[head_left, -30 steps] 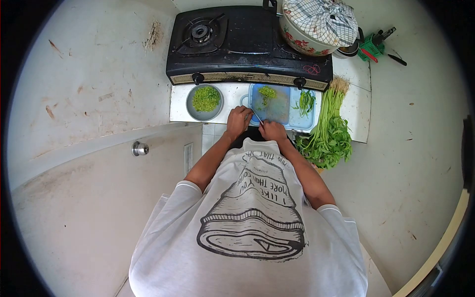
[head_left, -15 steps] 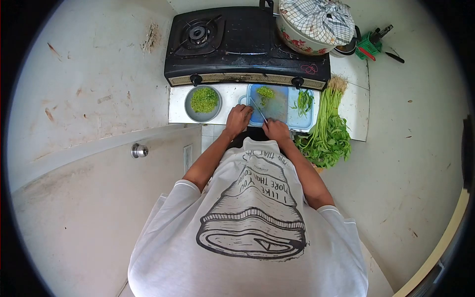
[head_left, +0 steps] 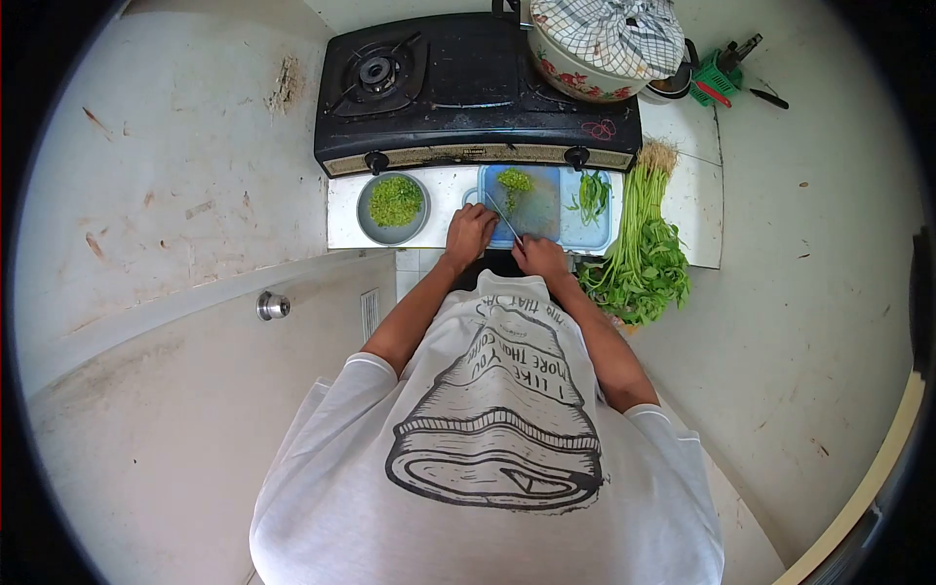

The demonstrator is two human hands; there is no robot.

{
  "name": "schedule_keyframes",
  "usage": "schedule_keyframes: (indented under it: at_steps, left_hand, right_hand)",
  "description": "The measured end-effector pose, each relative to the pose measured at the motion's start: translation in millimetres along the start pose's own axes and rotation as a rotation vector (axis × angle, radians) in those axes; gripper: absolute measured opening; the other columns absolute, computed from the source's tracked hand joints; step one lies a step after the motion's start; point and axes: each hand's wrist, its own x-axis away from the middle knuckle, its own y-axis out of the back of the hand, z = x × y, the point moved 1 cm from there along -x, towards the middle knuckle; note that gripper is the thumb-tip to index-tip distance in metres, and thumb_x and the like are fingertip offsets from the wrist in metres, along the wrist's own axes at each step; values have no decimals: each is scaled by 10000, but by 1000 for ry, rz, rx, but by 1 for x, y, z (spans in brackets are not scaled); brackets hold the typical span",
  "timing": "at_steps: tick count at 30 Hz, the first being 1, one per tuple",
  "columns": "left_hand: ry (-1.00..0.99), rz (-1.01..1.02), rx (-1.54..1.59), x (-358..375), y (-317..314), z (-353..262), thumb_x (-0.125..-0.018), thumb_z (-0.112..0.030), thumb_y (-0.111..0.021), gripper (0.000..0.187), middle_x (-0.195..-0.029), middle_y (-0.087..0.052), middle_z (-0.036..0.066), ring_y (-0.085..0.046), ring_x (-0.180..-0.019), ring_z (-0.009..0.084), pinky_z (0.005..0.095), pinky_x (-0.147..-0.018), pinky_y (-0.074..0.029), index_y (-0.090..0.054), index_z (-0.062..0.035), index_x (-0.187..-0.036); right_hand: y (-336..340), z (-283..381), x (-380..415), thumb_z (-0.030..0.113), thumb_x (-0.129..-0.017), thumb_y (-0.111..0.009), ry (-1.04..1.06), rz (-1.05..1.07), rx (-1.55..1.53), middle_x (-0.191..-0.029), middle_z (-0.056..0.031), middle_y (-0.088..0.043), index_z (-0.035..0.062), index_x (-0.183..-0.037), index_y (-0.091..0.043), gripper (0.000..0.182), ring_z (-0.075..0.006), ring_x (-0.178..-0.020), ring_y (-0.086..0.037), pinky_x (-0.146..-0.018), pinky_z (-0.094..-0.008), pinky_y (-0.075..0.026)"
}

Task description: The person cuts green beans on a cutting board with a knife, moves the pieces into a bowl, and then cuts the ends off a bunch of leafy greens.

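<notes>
A knife [head_left: 504,216] is in my right hand [head_left: 539,256], its blade slanting up and left over the blue cutting board [head_left: 546,226]. My left hand [head_left: 472,232] is closed at the board's left edge, close beside the blade; what its fingers hold is hidden. Chopped green pieces [head_left: 515,182] lie in a small heap on the board above the blade. On the right part of the board rests a little bunch of green leaves and stems [head_left: 591,195]. Left of my hands, a grey bowl [head_left: 392,237] holds more chopped greens [head_left: 396,201].
A black gas stove [head_left: 468,102] stands behind the board, with a cloth-covered pot [head_left: 585,80] on its right. A large bundle of leafy stems [head_left: 642,234] lies at the counter's right. A green basket [head_left: 717,78] with utensils is at the back right.
The whole counter and stove have shifted slightly left in view as the camera moved. My hands keep nearly the same position, the knife still in the right one.
</notes>
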Motion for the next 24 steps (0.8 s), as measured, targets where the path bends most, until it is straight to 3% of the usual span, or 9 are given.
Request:
schedule_keyframes:
  at_steps: [24]
  left_hand:
    - [38, -17, 86, 3, 6, -1, -843, -68, -722, 89, -908, -694, 97, -643, -863, 330, 442, -787, -509, -739, -73, -931]
  right_hand:
    - [-5, 5, -5, 390, -979, -559, -17, 70, 50, -863, -260, -733, 31, -969, -722, 394, -433, -847, -734, -791, -532, -591]
